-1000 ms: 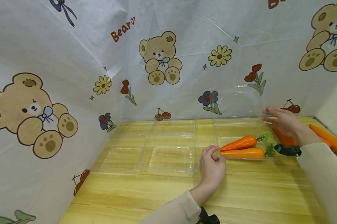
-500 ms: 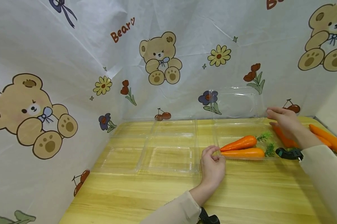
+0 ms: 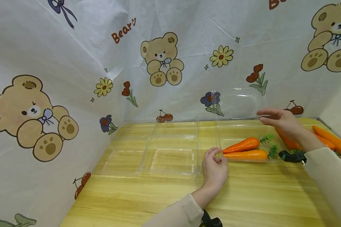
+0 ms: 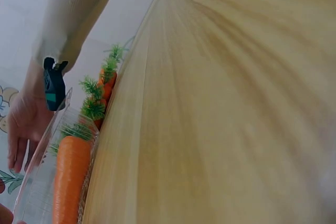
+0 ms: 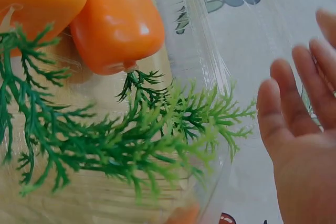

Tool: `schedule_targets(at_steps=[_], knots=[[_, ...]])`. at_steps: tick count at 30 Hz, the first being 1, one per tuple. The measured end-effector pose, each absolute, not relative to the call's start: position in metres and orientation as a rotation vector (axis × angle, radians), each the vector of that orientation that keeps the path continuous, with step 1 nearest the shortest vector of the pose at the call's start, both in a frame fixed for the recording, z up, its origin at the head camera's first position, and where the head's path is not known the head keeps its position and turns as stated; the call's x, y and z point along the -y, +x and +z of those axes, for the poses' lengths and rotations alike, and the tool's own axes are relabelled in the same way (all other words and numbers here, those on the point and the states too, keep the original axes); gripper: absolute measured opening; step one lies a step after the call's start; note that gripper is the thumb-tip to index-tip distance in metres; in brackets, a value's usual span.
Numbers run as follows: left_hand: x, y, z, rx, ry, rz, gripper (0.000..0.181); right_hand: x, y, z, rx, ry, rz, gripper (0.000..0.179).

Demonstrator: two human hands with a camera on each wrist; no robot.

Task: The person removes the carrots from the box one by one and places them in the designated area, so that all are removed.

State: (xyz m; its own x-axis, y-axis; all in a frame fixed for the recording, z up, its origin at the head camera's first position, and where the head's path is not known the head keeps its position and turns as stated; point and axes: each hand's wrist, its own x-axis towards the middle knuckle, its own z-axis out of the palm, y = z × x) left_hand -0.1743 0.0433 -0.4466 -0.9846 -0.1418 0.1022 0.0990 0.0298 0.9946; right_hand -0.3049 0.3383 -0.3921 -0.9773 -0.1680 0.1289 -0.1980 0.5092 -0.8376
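A clear hinged plastic box (image 3: 244,134) lies on the table, its lid (image 3: 238,101) standing up at the back. Inside it are two orange carrots, a rear carrot (image 3: 244,144) and a front carrot (image 3: 250,154), with green tops to the right. My left hand (image 3: 216,170) pinches the box's front left corner between thumb and fingers. My right hand (image 3: 285,123) is at the lid's lower right edge, its fingertips overlapping that edge in the head view. Its fingers (image 5: 299,98) look extended in the right wrist view, beside the carrot greens (image 5: 142,140).
More carrots (image 3: 333,142) lie on the table to the right, partly behind the right arm. Left of the box, other clear plastic containers (image 3: 173,157) rest on the wooden table (image 3: 147,201). A bear-print sheet (image 3: 102,47) covers the wall behind and to the left.
My right hand drew slightly right, then moved left to overlap the lid's lower right edge. The left hand and the carrots in the box stay in place.
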Motion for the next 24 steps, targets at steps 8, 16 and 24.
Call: schedule_targets(at_steps=[8, 16, 24], knots=[[-0.044, -0.174, -0.446, 2.126, 0.050, -2.065, 0.026, -0.333, -0.303, -0.392, 2.777, 0.597, 1.527, 0.048], [-0.043, -0.174, -0.447, 2.112, 0.038, -2.069, 0.026, -0.326, -0.304, -0.393, 2.918, 0.734, 1.513, 0.052], [-0.043, -0.173, -0.447, 2.105, 0.037, -2.083, 0.026, -0.319, -0.306, -0.393, 3.085, 0.754, 1.358, 0.058]])
